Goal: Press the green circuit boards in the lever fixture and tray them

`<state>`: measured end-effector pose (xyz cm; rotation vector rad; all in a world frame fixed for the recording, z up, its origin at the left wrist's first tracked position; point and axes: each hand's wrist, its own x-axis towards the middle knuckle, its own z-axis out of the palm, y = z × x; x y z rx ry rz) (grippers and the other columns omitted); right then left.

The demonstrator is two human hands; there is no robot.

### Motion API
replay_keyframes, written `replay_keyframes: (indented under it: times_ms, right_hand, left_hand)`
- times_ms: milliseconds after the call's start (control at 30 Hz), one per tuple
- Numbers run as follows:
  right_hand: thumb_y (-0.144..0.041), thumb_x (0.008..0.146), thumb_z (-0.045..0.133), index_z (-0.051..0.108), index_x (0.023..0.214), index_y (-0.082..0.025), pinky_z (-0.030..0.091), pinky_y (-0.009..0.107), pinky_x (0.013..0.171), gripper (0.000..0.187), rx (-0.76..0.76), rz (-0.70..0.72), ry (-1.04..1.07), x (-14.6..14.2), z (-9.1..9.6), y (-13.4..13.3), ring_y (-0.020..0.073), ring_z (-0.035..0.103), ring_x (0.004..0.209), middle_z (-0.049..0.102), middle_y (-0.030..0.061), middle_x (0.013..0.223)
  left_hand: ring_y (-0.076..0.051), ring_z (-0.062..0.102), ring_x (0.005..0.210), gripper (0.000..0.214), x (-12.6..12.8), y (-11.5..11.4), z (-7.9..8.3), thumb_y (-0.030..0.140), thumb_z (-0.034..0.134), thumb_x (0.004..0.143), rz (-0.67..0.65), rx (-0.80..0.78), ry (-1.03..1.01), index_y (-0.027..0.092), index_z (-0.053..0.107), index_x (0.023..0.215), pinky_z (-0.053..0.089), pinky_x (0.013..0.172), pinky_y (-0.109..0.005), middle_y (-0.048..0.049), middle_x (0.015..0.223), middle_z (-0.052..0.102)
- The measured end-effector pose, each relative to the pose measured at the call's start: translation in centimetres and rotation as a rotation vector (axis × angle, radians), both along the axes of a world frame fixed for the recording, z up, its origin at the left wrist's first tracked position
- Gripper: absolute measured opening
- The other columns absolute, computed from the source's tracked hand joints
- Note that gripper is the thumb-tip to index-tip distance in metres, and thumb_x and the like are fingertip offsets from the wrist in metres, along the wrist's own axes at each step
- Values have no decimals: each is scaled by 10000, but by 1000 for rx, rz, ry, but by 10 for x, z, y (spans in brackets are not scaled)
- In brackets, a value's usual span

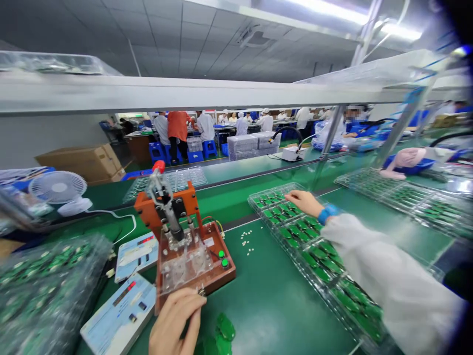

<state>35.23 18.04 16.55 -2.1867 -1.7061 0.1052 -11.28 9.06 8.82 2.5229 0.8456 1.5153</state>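
My left hand [175, 320] rests at the near edge of an orange-brown test fixture [192, 256] with a clear top plate, a lever clamp with a red knob [159, 166] and two green buttons. Its fingers are curled against the fixture's front; whether they hold anything is hidden. My right hand [303, 202], in a white sleeve with a blue wristband [327, 213], reaches out over a clear tray [314, 256] of green circuit boards, fingers bent down onto the boards at its far end. Two small green boards [221, 333] lie on the mat near my left hand.
Two pale meter boxes [125, 291] sit left of the fixture, with stacked trays of boards [44, 291] at far left and a white desk fan [59, 190] behind. Small white parts [247, 241] are scattered on the green mat. More trays [406, 197] lie at right. Other workers stand far back.
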Motion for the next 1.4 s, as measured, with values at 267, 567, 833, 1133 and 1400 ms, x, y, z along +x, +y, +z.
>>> replay_keyframes:
  times_ms: [267, 567, 833, 1133, 1400]
  right_hand:
    - [-333, 1082, 381, 760, 1114, -299, 560, 302, 887, 382, -320, 868, 337, -171, -8, -175, 213, 740, 969, 781, 33, 1050]
    - [-396, 958, 707, 716, 1208, -255, 532, 383, 1023, 287, -180, 863, 719, -224, -83, -134, 238, 642, 1199, 713, 69, 1284]
    - [-429, 774, 887, 731, 1156, -249, 459, 487, 1151, 451, -287, 993, 672, -217, -108, -100, 282, 583, 1312, 696, 90, 1330]
    - [-457, 843, 828, 721, 1107, -257, 579, 341, 935, 348, -189, 1003, 711, -221, -80, -99, 214, 707, 1108, 747, 42, 1241]
    - [-322, 905, 751, 741, 1047, -245, 513, 469, 1082, 162, 223, 861, 463, -245, -56, -32, 274, 654, 1214, 750, 82, 1208]
  left_hand:
    - [-178, 636, 989, 223, 1, -4, 5, 17, 559, 971, -49, -41, -31, 184, 663, 1076, 525, 892, -293, -38, 960, 724]
    - [-168, 692, 907, 148, -5, -8, -3, 91, 612, 973, -32, -124, -14, 206, 636, 1062, 522, 845, -304, -19, 974, 731]
    - [-176, 668, 908, 78, -33, -30, -11, 148, 630, 974, -83, -306, 144, 215, 606, 1005, 512, 825, -318, -4, 980, 717]
    - [-233, 632, 1099, 220, -50, -39, -14, 162, 813, 838, -105, -544, 278, 232, 663, 982, 492, 966, -391, -14, 1153, 702]
    - [-268, 621, 1184, 284, -52, -37, -19, 224, 902, 760, -109, -673, 346, 242, 718, 975, 457, 1072, -452, -16, 1213, 715]
